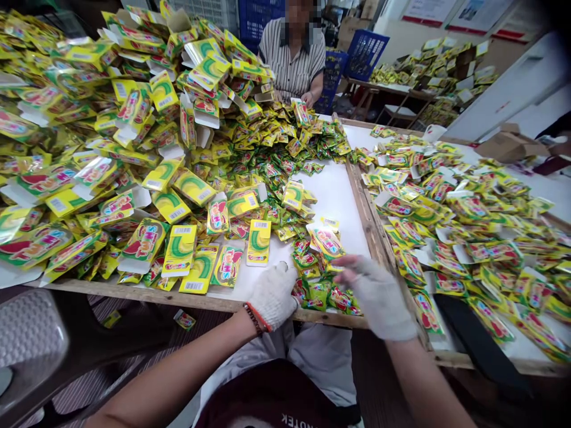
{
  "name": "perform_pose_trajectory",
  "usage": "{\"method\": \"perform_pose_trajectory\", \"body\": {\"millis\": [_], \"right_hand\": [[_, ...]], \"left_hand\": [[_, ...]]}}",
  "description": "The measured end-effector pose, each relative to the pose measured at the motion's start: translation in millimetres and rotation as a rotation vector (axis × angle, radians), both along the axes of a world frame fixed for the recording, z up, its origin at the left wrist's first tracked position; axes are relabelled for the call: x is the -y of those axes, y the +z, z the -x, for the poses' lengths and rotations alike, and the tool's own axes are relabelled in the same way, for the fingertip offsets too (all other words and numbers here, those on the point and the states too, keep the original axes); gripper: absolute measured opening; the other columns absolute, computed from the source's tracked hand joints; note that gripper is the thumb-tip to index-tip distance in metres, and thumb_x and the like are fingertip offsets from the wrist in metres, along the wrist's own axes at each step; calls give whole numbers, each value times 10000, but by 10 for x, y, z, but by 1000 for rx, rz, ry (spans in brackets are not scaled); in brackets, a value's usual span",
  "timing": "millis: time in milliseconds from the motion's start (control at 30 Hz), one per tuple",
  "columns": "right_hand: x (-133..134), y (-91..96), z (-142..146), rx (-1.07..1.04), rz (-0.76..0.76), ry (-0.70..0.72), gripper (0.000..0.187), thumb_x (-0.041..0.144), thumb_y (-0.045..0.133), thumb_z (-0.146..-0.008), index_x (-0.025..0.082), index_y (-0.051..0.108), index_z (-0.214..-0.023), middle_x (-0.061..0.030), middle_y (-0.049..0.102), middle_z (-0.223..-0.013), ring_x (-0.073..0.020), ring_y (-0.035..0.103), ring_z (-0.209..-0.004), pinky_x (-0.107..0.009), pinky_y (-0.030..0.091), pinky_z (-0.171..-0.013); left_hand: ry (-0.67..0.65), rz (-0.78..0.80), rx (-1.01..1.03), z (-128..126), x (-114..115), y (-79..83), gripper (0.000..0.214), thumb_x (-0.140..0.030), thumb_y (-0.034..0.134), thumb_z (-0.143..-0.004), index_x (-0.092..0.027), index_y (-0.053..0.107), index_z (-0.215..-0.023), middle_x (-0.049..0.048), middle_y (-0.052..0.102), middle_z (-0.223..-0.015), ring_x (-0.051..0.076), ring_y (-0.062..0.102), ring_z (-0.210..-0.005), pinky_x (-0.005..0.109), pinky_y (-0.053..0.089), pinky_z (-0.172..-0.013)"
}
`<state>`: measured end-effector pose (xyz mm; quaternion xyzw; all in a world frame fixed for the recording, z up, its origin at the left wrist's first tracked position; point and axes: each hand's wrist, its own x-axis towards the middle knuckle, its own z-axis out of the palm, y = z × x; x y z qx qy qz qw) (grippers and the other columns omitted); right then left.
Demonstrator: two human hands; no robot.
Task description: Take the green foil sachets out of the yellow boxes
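Note:
My left hand [273, 295], in a white knitted glove with an orange cuff, rests by the table's front edge. Its thumb and fingers are apart beside a small heap of green and red sachets [316, 294], and I see nothing held in it. My right hand [377, 295], gloved with bare fingertips, is at the lower end of a small yellow-green carton [326, 239]. The fingertips close on that end, which is slightly blurred; the carton tilts above the sachets. Left of my hands lie several flat yellow cartons [259, 242] on the white tabletop [341, 193].
A tall heap of cartons [134, 113] fills the left side. Beyond a wooden divider [368, 220], more filled cartons [446, 220] and a black phone-like slab [479, 339] lie right. Opposite sits a person in a striped shirt [292, 56]. A grey plastic stool [33, 333] stands lower left.

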<state>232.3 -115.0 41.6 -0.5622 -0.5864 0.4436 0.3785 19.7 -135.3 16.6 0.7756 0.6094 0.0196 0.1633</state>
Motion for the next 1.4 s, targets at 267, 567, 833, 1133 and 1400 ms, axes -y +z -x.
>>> {"method": "perform_pose_trajectory", "body": {"millis": [267,567,833,1133,1400], "right_hand": [[-374,-459,659,763,-311,277,197,150,463,-827,168,653,-874,-111,666,-1005,-194,610,-964,-292,444,-879],[-282,-175,383,416,-69,-138,279,385,386,-898,194,572,-977,-16,618,-599,-149,534,-446,-271,394,-489],[-188,-279,74,536,-206,-89,266,365,422,-863,209,629,-922,-49,675,-719,-190,609,-640,-311,469,-631],[-213,-392,122,689,-161,138,272,232,409,-881,193,646,-1010,-76,711,-941,-203,653,-869,-329,482,-813],[-33,-315,287,1022,-157,193,193,305,619,-770,189,627,-924,-120,642,-1011,-249,605,-942,-335,449,-811]], "left_hand": [[82,118,110,407,32,-54,192,-364,418,-901,-224,549,-889,29,640,-831,182,617,-818,266,414,-659],[53,-126,-32,181,-220,93,220,-344,455,-888,-186,576,-984,87,585,-972,231,587,-879,329,429,-692],[-54,-96,-8,-189,-653,-3,428,-466,636,-729,-174,579,-1037,123,572,-1043,286,561,-968,408,440,-805],[31,-8,14,3,-479,-32,268,-314,474,-840,-198,531,-1076,92,645,-907,254,636,-851,330,469,-667],[-23,-63,10,-268,-563,-6,308,-335,546,-799,-157,529,-1050,143,572,-1059,267,593,-950,370,463,-776]]}}
